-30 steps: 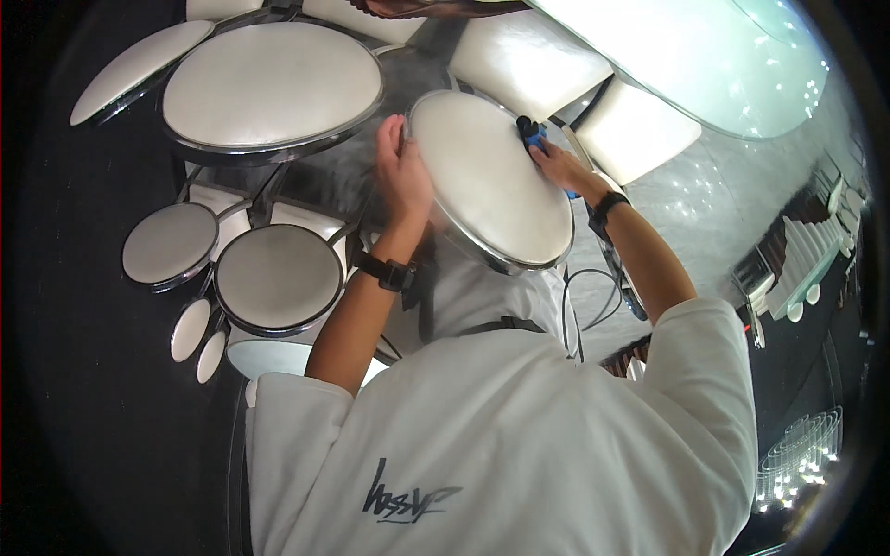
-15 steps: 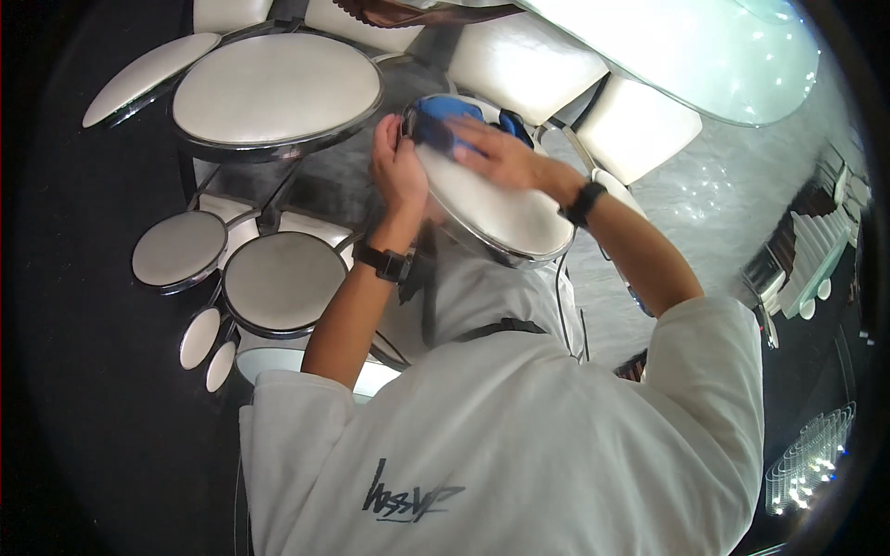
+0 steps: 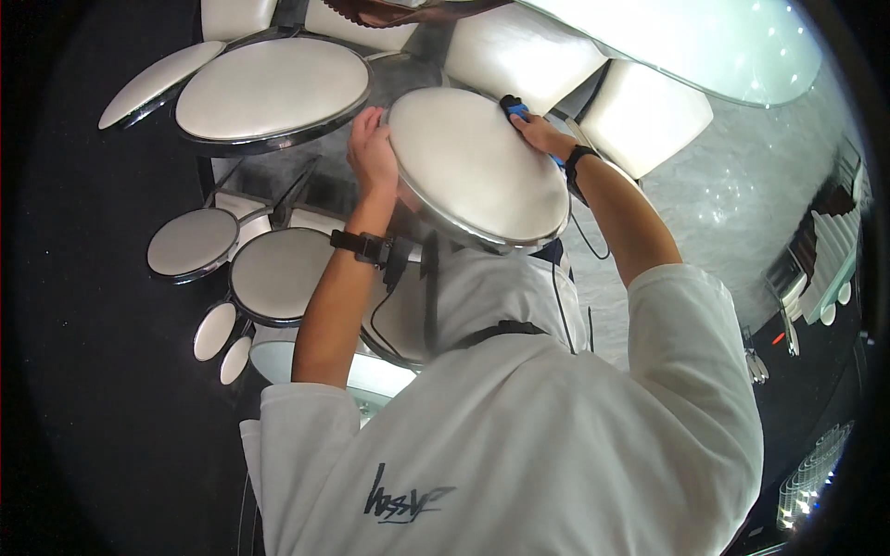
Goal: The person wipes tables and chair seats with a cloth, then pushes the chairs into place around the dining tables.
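A white oval padded chair back with a shiny metal rim is in front of me, tilted. My left hand is closed around its left edge, with the thumb hidden. At the upper right edge my right hand grips a blue and black cloth, pressed against the rim. Part of the cloth shows below the palm, and the rest is hidden by the fingers. Dark wristbands are on both wrists.
Similar oval-backed chairs stand to the left, with smaller-looking ones beyond. White square chair seats or backs line a pale glossy table at the upper right. The grey marbled floor shows on the right. A cable hangs near my right arm.
My right hand has moved with the cloth from the upper left of the chair back to its right edge. My left hand has shifted slightly left and still holds the rim.
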